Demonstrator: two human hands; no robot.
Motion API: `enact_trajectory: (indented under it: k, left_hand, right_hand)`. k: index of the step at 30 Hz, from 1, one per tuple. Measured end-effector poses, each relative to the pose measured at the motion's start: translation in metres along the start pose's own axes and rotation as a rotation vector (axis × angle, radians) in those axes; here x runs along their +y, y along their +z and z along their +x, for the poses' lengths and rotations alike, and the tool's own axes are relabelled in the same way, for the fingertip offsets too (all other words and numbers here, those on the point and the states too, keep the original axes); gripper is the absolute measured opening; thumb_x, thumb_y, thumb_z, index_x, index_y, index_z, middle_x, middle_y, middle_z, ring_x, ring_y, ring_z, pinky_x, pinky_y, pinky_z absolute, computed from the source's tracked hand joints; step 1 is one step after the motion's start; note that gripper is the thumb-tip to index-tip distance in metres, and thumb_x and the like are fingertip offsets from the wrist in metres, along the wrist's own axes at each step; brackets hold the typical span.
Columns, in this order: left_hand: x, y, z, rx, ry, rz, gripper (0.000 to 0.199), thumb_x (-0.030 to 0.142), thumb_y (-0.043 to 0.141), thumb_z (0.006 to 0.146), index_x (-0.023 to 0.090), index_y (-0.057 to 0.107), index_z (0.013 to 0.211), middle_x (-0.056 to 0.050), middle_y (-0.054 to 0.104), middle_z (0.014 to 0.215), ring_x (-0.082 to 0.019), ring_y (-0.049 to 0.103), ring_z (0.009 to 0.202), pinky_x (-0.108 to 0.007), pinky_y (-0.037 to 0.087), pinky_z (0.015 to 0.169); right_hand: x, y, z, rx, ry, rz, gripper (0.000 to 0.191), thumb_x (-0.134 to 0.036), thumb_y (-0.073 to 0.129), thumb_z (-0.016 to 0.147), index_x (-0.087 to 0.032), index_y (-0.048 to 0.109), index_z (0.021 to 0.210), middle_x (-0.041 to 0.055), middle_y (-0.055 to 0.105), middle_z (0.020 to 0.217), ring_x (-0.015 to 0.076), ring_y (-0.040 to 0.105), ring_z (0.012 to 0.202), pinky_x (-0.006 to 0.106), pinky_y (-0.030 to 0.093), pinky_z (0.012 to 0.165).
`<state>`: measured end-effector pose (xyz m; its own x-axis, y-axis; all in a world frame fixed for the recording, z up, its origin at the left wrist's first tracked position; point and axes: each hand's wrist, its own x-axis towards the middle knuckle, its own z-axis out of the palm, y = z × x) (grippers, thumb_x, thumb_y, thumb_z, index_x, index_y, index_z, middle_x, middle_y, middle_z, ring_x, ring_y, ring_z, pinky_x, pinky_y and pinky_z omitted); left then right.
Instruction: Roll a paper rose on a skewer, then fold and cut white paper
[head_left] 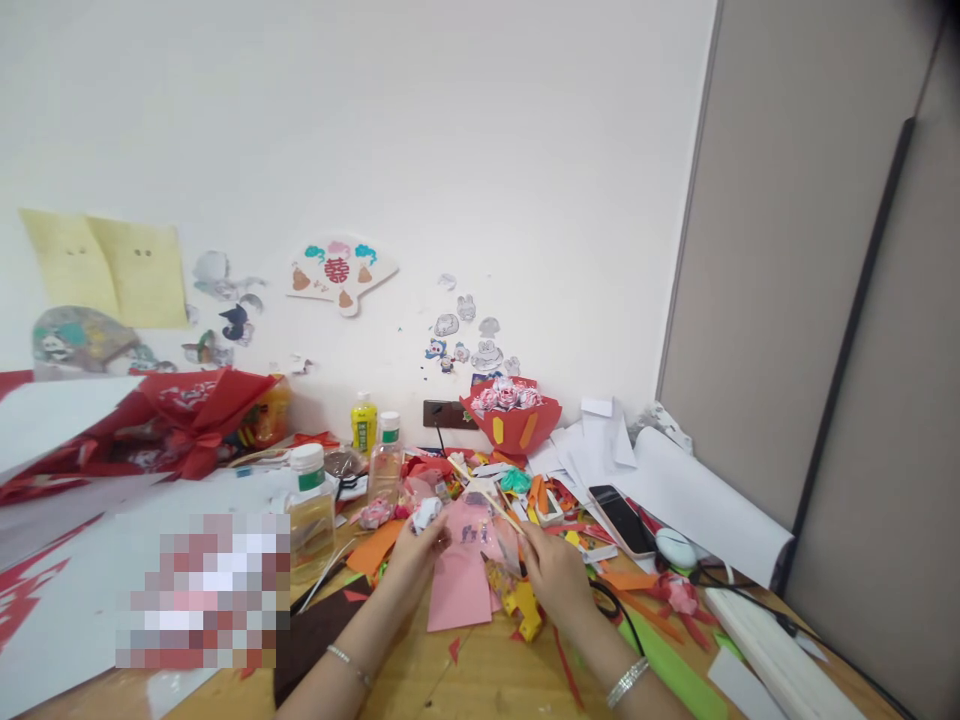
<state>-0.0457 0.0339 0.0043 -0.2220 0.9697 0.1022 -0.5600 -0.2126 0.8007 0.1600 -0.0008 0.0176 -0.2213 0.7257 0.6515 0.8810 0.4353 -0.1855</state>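
Observation:
Both hands are over the middle of the table. My left hand [417, 560] is closed around a crumpled white paper piece [426, 513], which shows above the fingers. A thin pale stick [487, 490] is gripped in my right hand [556, 575] and slants up to the left, its far end over the scraps. Between the hands lie a pink paper sheet [459, 600] and a pinkish clear sheet with small printed figures [478, 533]. Just left of my right hand sits a yellow object [525, 608], partly hidden, its kind unclear.
Coloured paper scraps cover the table's middle. A red-wrapped paper flower bouquet [514, 415] stands at the back. Bottles [310, 520] are on the left. A phone [621, 520], rolled white paper [712, 500] and a white power strip [776, 650] lie on the right.

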Motion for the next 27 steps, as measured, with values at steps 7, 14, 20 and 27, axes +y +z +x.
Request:
enact_trajectory:
  k: [7,14,20,27]
  left_hand:
    - [0.020,-0.004,-0.003,-0.206,-0.220,-0.223,0.037,0.055,0.058,0.073,0.018,0.054,0.071,0.000,0.056,0.060,-0.011,0.053,0.050,-0.023,0.045,0.052]
    - [0.030,-0.006,-0.004,-0.081,-0.212,-0.263,0.032,0.049,0.052,0.080,0.019,0.054,0.069,-0.001,0.060,0.057,-0.014,0.054,0.046,-0.026,0.045,0.046]
    - [0.029,-0.013,0.003,0.018,-0.144,-0.271,0.032,0.048,0.052,0.081,0.018,0.057,0.072,-0.001,0.061,0.058,-0.011,0.054,0.044,-0.023,0.046,0.044]
    - [0.031,-0.009,0.006,0.045,-0.035,-0.320,0.017,0.034,0.054,0.084,0.019,0.060,0.079,0.000,0.065,0.071,-0.010,0.060,0.058,-0.020,0.050,0.051]
  right_hand:
    - [0.003,0.002,-0.002,0.058,-0.191,0.054,0.031,-0.024,0.034,0.092,-0.018,0.062,0.103,0.0044,0.067,0.068,0.0159,0.060,0.060,0.023,0.032,0.055]
    - [0.005,0.007,-0.005,0.126,-0.364,0.071,0.032,-0.025,0.032,0.093,-0.017,0.063,0.094,0.0054,0.063,0.067,0.0155,0.057,0.064,0.024,0.033,0.060]
    - [0.004,0.006,-0.006,0.169,-0.447,0.025,0.032,-0.023,0.033,0.092,-0.016,0.064,0.093,0.0044,0.061,0.066,0.0147,0.053,0.062,0.025,0.029,0.057]
    - [0.004,0.008,-0.007,0.155,-0.462,-0.007,0.031,-0.022,0.033,0.092,-0.017,0.064,0.093,0.0031,0.059,0.061,0.0144,0.051,0.060,0.025,0.027,0.056]
